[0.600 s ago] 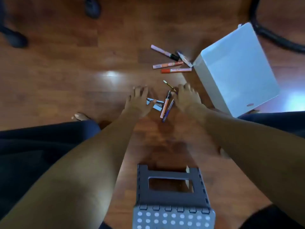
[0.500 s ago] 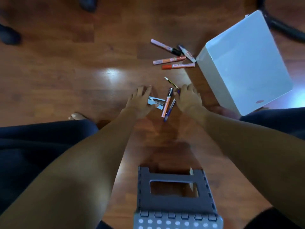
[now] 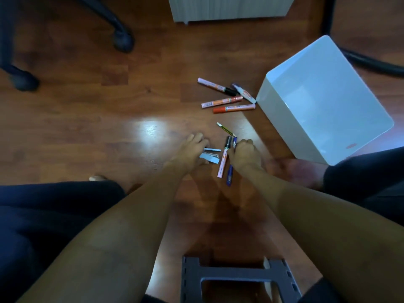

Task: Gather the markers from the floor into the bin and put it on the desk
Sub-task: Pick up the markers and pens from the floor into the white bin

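A white bin lies tipped on the wooden floor at the right. Beside its near-left corner lie a pink marker with a black cap, a white marker, an orange marker and a red marker. Closer to me, a pink black-capped marker and a blue pen lie side by side. My right hand is curled shut over the blue pen, touching that marker. My left hand rests spread on the floor against a grey stapler.
A short pencil lies just beyond my hands. A grey folding step stool stands at the bottom edge. Chair casters are at the far left, a white cabinet base at the top, and my dark-clothed knees on both sides.
My right hand's fingers have curled from flat into a closed grip over the blue pen. The left hand stays by the stapler. The view has tilted up, showing more floor ahead.
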### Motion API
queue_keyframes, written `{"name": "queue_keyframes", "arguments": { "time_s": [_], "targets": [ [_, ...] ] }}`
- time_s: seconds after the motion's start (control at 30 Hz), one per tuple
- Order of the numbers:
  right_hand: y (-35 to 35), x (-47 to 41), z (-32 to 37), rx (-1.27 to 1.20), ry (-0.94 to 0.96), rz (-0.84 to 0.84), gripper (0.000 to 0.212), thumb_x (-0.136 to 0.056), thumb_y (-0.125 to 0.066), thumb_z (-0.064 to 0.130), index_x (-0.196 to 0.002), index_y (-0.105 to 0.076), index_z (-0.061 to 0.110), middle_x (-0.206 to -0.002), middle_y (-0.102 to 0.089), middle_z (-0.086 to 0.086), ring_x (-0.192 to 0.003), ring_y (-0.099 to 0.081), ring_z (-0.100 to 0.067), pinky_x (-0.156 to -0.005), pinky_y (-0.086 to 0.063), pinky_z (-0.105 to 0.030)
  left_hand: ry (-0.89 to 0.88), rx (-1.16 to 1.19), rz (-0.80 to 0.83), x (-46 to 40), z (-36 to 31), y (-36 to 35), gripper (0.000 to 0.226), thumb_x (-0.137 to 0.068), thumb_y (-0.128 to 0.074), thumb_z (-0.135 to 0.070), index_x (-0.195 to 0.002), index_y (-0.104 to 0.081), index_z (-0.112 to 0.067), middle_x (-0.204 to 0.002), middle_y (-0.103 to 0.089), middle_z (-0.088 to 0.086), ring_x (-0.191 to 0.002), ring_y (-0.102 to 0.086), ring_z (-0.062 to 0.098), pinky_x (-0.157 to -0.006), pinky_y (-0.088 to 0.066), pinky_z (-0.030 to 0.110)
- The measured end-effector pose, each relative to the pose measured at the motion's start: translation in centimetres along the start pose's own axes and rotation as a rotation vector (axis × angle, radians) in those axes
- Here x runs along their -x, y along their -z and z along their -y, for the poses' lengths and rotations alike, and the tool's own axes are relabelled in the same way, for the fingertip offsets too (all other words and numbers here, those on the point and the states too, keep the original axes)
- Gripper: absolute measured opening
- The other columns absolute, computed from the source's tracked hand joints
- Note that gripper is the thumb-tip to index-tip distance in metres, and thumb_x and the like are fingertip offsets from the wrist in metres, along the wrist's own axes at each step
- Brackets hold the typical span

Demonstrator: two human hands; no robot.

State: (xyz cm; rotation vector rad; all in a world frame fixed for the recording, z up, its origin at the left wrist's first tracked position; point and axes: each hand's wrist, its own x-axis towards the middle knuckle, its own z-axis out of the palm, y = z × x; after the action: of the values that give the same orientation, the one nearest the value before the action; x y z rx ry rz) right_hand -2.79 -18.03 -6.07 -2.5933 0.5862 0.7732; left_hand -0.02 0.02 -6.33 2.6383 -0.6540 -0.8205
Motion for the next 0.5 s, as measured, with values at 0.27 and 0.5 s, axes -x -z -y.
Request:
{"name": "queue_keyframes", "arguments": {
  "time_s": [0.27, 0.5],
  "targets": [
    [4.6, 0.5, 1.5, -0.078, 0.075, 0.115, 0.035, -0.099, -0.052, 0.031, -0.091, -0.068, 0.001, -0.103, -0.07, -0.021, -0.101, -0.066, -0.037, -0.076, -0.051, -0.035, 0.171, 0.156, -0.125, 1.9, -1.2, 3.3, 0.043, -0.079, -0.079, -0.029, -0.111, -0.06, -0.008, -0.113, -0.051, 0.011, -0.104, -0.051, 0.028, -0.085, -0.041, 0.034],
    [13.1, 2.0, 2.1, -0.128, 0.213, -0.038, 0.03, -0.095, -0.057, 0.022, -0.1, -0.069, -0.005, -0.101, -0.07, -0.021, -0.105, -0.065, -0.037, -0.074, -0.043, -0.032, 0.155, 0.076, -0.298, 1.4, -4.4, 10.0, 0.044, -0.077, -0.081, -0.028, -0.112, -0.065, -0.007, -0.111, -0.052, 0.015, -0.105, -0.053, 0.033, -0.092, -0.045, 0.041]
  ]
}}
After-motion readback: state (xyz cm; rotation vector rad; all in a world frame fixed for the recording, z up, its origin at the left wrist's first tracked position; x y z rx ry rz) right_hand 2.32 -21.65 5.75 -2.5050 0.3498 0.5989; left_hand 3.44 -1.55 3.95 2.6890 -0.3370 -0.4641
